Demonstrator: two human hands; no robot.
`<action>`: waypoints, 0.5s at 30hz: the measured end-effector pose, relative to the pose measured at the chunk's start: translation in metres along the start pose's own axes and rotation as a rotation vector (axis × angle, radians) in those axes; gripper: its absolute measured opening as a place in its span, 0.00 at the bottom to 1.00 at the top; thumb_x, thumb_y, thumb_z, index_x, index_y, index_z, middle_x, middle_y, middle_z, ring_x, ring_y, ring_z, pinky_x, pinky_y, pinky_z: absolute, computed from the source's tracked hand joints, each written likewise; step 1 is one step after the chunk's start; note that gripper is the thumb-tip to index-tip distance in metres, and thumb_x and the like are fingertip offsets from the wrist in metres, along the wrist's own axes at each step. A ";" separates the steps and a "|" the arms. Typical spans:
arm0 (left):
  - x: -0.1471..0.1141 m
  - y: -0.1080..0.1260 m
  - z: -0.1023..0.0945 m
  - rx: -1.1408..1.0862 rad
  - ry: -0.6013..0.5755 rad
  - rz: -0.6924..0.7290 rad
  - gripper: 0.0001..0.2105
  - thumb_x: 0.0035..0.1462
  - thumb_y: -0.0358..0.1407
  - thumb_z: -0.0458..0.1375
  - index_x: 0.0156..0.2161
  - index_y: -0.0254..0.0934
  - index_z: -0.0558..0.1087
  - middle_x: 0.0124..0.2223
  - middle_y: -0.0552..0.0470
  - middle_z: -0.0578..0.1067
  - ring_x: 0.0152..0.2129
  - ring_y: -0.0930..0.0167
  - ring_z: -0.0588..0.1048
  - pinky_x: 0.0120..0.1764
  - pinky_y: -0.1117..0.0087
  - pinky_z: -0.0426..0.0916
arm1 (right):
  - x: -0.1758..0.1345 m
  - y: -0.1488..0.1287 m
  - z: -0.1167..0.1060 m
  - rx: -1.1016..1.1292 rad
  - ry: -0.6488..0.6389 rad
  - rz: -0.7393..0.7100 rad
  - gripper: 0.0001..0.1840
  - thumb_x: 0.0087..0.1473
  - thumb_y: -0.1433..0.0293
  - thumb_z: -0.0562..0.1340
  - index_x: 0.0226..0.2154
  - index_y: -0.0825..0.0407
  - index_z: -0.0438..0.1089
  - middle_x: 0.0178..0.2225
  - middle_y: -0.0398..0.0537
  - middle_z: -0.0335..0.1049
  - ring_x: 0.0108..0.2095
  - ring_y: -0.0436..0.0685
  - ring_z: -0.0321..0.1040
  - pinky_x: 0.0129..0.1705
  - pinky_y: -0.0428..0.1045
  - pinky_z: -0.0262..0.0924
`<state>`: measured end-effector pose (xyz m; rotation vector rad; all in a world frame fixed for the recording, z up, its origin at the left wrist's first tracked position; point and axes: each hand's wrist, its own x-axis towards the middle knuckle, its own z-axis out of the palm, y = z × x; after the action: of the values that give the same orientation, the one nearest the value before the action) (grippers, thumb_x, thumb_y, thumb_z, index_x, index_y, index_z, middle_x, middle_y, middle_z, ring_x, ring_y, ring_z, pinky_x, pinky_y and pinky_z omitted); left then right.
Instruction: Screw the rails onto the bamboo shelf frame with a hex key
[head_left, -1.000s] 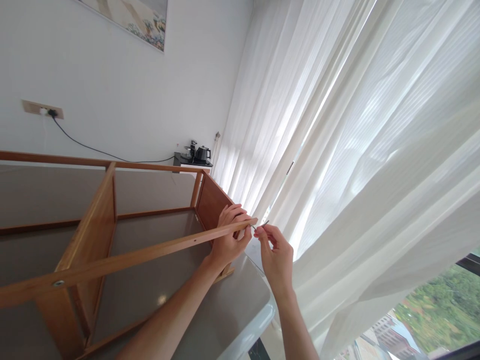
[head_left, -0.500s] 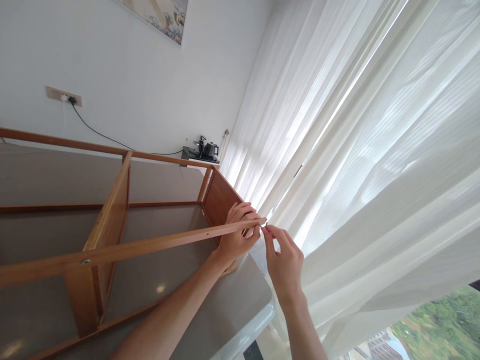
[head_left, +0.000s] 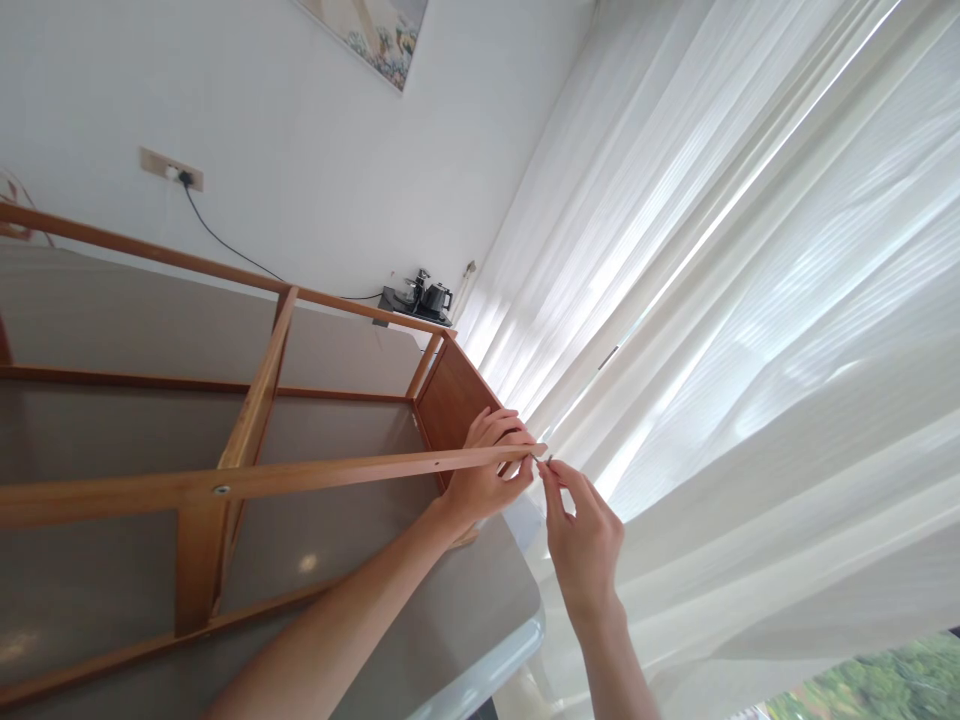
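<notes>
A wooden frame (head_left: 315,477) of rails and panels stands on a grey tabletop. My left hand (head_left: 487,470) is closed around the right end of its near top rail, at the corner by the reddish-brown end panel (head_left: 454,385). Just right of that corner, my right hand (head_left: 581,530) pinches a thin, bent metal rod that looks like a hex key (head_left: 538,459) between thumb and fingertips. The rod points at the rail end; whether it sits in a screw there is too small to tell. A metal fastener (head_left: 220,490) shows in the rail farther left.
Beyond the frame, a black kettle (head_left: 436,298) rests on a dark tray by the wall. Its cord runs toward a wall socket (head_left: 171,169). White curtains (head_left: 720,330) hang close on the right. The tabletop's rounded edge (head_left: 517,640) lies below my hands.
The view has shifted, so the frame's far parts sit farther right. My left hand keeps its grip at the corner; my right hand still pinches the hex key beside it.
</notes>
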<state>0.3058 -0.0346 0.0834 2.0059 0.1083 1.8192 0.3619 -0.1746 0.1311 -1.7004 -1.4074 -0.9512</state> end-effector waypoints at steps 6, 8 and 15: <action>0.001 0.001 -0.001 -0.012 -0.001 0.009 0.09 0.60 0.30 0.58 0.45 0.43 0.73 0.46 0.51 0.77 0.56 0.63 0.71 0.66 0.48 0.58 | -0.001 0.002 -0.002 -0.006 -0.035 -0.036 0.10 0.67 0.64 0.60 0.40 0.48 0.77 0.34 0.46 0.79 0.31 0.53 0.75 0.33 0.47 0.66; 0.001 0.001 -0.001 -0.011 0.007 0.010 0.10 0.59 0.30 0.57 0.45 0.44 0.73 0.46 0.51 0.77 0.56 0.63 0.71 0.65 0.48 0.58 | 0.001 0.000 -0.005 0.027 -0.064 0.037 0.11 0.67 0.62 0.60 0.39 0.48 0.77 0.33 0.46 0.79 0.29 0.53 0.75 0.29 0.46 0.65; 0.002 0.001 -0.002 -0.010 0.010 0.012 0.09 0.60 0.30 0.57 0.44 0.43 0.73 0.46 0.50 0.77 0.56 0.63 0.71 0.65 0.48 0.59 | 0.010 -0.006 -0.012 0.106 -0.121 0.213 0.15 0.64 0.56 0.61 0.36 0.48 0.78 0.30 0.46 0.79 0.31 0.56 0.78 0.28 0.46 0.68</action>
<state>0.3035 -0.0346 0.0856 1.9945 0.0908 1.8341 0.3561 -0.1794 0.1458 -1.8105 -1.2973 -0.6544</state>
